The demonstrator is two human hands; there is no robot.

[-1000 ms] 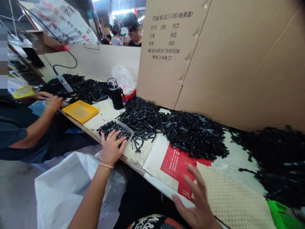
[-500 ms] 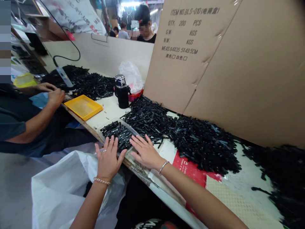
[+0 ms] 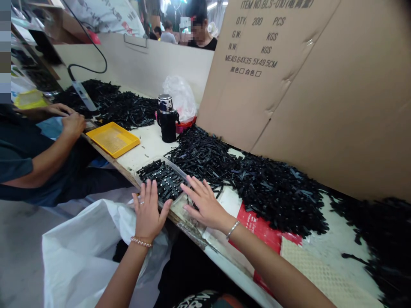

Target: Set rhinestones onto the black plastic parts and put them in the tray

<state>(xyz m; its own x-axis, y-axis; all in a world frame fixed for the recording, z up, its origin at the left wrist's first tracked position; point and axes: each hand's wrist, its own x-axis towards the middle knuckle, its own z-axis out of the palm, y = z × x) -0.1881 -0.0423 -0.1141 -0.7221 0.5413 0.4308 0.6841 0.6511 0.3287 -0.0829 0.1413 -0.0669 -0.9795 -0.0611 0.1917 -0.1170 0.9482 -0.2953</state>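
Observation:
My left hand (image 3: 148, 214) is held palm down with fingers spread, at the near edge of a clear plastic tray (image 3: 176, 167). Small black strip-like parts (image 3: 162, 177) lie in rows in that tray. To its right, my right hand (image 3: 205, 205) is also spread flat, fingertips by the tray's right rim. Neither hand holds anything; whether the fingertips touch the tray I cannot tell. Loose black parts (image 3: 205, 154) are heaped just behind the tray, and a larger pile (image 3: 279, 192) lies to the right.
A yellow tray (image 3: 113, 139) and a black flask (image 3: 168, 124) stand on the table. A large cardboard sheet (image 3: 289, 107) rises behind the piles. Below the table edge hangs a white sack (image 3: 77, 244). A co-worker's hands (image 3: 72, 122) are at the left.
My right hand has shifted slightly right, away from the tray's rim, and the gap between my hands is wider. The camera view has tilted a little.

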